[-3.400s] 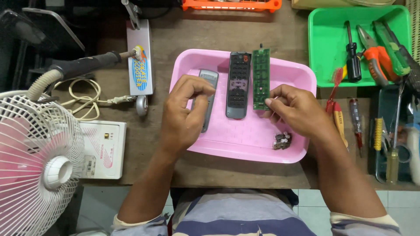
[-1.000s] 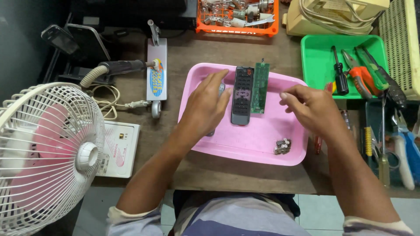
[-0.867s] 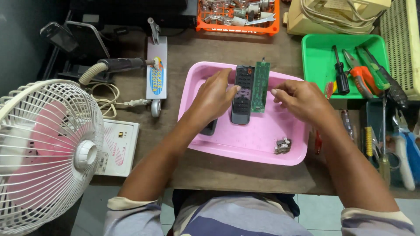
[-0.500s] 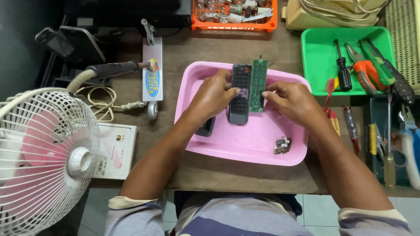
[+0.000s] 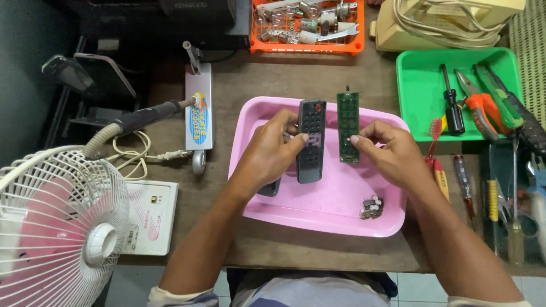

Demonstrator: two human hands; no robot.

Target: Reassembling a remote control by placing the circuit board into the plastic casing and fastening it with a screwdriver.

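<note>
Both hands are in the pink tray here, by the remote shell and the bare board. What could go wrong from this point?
The right hand pinches the green circuit board by its edge, so bare fingers may smudge contacts or flex it. The left hand grips the dark remote shell, which rests tilted on the pink tray rim and might slip. The small loose parts near the right wrist could get knocked.

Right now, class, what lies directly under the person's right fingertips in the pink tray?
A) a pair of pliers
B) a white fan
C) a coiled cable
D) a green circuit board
D: the right hand touches the green circuit board lying in the pink tray, beside the dark remote.
</note>
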